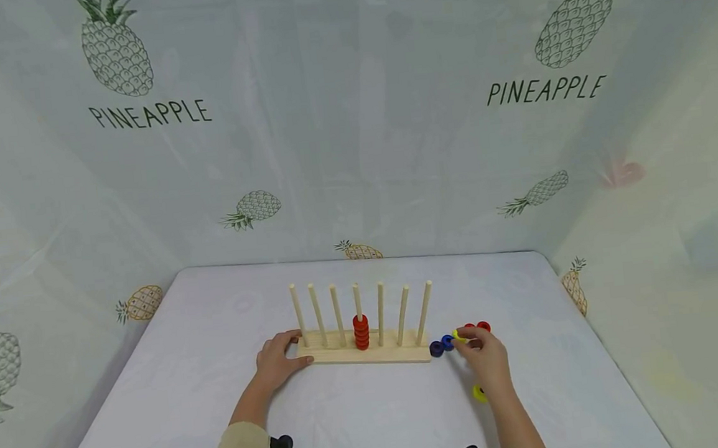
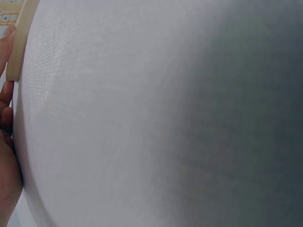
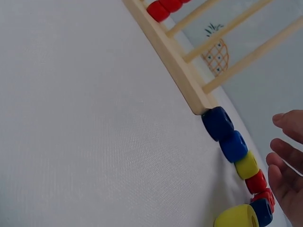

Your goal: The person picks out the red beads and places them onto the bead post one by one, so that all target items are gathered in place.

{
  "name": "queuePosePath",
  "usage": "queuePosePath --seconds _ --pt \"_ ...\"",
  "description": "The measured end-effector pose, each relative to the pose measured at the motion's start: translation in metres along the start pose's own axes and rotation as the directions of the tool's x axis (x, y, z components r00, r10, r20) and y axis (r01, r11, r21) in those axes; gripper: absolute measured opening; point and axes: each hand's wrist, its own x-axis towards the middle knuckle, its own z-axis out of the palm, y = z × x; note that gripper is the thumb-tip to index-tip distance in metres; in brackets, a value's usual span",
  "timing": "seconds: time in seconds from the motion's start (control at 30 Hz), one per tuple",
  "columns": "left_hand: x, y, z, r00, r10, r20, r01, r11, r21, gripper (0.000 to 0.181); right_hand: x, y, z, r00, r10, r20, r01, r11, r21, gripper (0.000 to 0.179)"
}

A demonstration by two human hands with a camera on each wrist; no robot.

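A wooden peg rack (image 1: 371, 354) with several upright pegs stands mid-table. Red beads (image 1: 361, 333) are stacked on its middle peg. My left hand (image 1: 275, 362) grips the rack's left end, thumb along the front and fingers at the end; the left wrist view shows only part of this hand (image 2: 7, 165) at its edge. Off the rack's right end, my right hand (image 1: 489, 361) hovers by a row of loose beads, its fingers loosely bent with nothing between them. The row has a dark blue bead (image 3: 218, 124), a blue bead (image 3: 234, 146), a yellow bead (image 3: 247, 165) and red ones.
Nearer the front, a separate yellow bead (image 1: 479, 393) lies below my right hand. In the right wrist view another dark blue bead (image 3: 262, 211) shows beside it. A pineapple-print curtain (image 1: 348, 109) hangs behind the white-covered table (image 1: 352, 426).
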Motion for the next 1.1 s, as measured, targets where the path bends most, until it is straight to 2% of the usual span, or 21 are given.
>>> queuePosePath --seconds 0.13,0.37,0.63,1.1 --pt "0.001 -0.002 0.001 1.0 0.009 -0.008 -0.009 1.0 0.003 0.066 0.004 0.004 -0.001 1.0 0.004 -0.027 -0.004 1.0 0.008 0.028" --pt "0.003 -0.007 0.004 1.0 0.008 -0.006 -0.008 1.0 0.007 0.066 0.01 0.01 0.0 0.999 0.039 -0.03 -0.038 0.999 0.026 0.029" --pt "0.001 -0.003 0.002 1.0 0.01 0.001 -0.01 1.0 -0.018 0.066 0.017 0.017 0.001 0.998 0.036 -0.056 -0.034 0.999 0.034 0.025" --pt "-0.001 0.002 -0.003 1.0 0.007 0.006 -0.007 1.0 -0.017 0.066 0.025 0.021 0.001 0.996 0.056 -0.074 -0.056 0.998 0.0 0.029"
